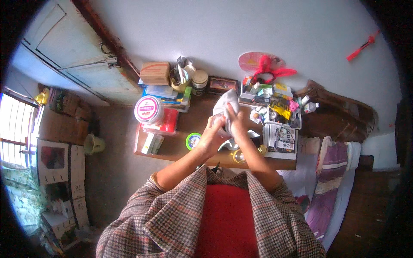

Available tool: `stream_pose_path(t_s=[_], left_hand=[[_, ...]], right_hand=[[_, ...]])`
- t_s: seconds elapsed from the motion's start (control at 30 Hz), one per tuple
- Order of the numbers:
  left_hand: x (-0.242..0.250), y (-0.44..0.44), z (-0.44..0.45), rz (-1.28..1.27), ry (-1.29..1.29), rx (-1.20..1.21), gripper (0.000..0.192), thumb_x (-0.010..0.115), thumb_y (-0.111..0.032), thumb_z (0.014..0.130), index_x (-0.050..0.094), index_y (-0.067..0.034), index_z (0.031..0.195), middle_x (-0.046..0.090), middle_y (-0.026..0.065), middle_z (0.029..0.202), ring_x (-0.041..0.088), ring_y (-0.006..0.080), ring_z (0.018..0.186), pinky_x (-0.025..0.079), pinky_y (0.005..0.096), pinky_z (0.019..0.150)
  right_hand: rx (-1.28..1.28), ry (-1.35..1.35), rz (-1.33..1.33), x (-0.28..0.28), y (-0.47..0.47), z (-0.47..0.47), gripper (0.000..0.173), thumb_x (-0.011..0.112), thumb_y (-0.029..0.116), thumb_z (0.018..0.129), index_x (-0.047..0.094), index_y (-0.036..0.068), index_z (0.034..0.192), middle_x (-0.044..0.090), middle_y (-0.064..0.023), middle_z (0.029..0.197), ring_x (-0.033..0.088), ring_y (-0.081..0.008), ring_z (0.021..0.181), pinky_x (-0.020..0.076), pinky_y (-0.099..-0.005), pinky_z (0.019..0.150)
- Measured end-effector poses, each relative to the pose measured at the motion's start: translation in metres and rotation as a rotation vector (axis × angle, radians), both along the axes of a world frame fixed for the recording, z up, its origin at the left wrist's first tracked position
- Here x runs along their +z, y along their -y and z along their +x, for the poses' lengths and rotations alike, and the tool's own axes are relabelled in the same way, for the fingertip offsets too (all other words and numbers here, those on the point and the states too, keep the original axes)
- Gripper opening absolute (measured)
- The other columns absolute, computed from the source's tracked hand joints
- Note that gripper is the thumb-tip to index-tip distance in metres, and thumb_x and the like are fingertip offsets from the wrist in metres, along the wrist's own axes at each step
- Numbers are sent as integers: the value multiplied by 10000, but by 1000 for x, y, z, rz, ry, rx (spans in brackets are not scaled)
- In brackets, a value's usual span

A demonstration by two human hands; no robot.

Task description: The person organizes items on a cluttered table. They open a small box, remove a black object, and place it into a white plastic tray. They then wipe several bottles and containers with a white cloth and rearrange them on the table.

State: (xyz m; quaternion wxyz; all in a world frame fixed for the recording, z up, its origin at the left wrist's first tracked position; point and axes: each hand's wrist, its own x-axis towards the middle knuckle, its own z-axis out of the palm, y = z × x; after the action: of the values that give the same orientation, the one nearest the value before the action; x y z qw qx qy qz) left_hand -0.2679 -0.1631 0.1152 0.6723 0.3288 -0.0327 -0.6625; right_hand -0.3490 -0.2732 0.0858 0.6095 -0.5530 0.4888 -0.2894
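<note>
Both of my hands are raised over a wooden desk (184, 124) and hold a pale grey-white cloth (227, 98). My left hand (211, 135) grips its lower left part, fingers curled in. On the other side, my right hand (237, 122) presses the cloth with its fingers. Whether the cloth wraps something cannot be told. Below the left hand lies a round green-rimmed lid or tub (193, 141). A crumpled white piece (229, 144) shows between my forearms. Beside the right forearm is a container with yellow contents (238, 156).
Left on the desk stand a clear tub with a pink-and-white lid (148, 109), a red box (169, 121) and small cartons (152, 143). White trays (250, 96) of small bottles and packets fill the right, near papers with eyeglasses (286, 136). A cardboard box (155, 73) sits behind.
</note>
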Motion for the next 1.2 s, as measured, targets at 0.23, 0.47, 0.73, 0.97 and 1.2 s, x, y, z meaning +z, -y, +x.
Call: stream_pose_path(t_s=[0.23, 0.47, 0.73, 0.97, 1.2], left_hand=[[-2, 1, -2, -15, 110, 285, 406, 657, -123, 878, 546, -53, 1262, 618, 89, 1147, 596, 203, 1035, 487, 340, 887], [5, 7, 18, -35, 188, 367, 387, 614, -171, 927, 556, -47, 1289, 617, 120, 1212, 579, 222, 1141, 467, 362, 995], [-16, -2, 107, -129, 627, -316, 409, 631, -372, 913, 595, -28, 1132, 642, 82, 1015, 626, 168, 861, 546, 334, 663], [14, 11, 87, -54, 803, 176, 343, 599, -295, 952, 577, 28, 1062, 640, 126, 965, 591, 187, 901, 487, 355, 820], [-17, 5, 80, -45, 711, 522, 348, 557, -285, 1006, 470, 10, 1170, 581, 141, 1094, 550, 206, 1017, 456, 349, 917]], right_hand=[[-197, 189, 61, 15, -49, 4, 534, 612, 430, 993, 510, -22, 1260, 600, -121, 1066, 583, -162, 930, 489, -327, 771], [-343, 209, 124, 17, -88, 25, 532, 569, 426, 1026, 548, -38, 1285, 643, -96, 1093, 611, -168, 953, 500, -320, 814], [486, -45, -478, 80, -21, 13, 405, 662, 348, 983, 662, 0, 1191, 697, -60, 1024, 620, -113, 936, 497, -284, 824], [-214, 129, -220, 49, -31, 73, 431, 623, 421, 994, 708, -1, 999, 671, -16, 833, 594, -89, 731, 475, -300, 653], [-235, 129, -345, 20, -75, 104, 421, 569, 310, 1030, 537, -35, 1269, 675, -137, 1031, 651, -228, 950, 511, -363, 856]])
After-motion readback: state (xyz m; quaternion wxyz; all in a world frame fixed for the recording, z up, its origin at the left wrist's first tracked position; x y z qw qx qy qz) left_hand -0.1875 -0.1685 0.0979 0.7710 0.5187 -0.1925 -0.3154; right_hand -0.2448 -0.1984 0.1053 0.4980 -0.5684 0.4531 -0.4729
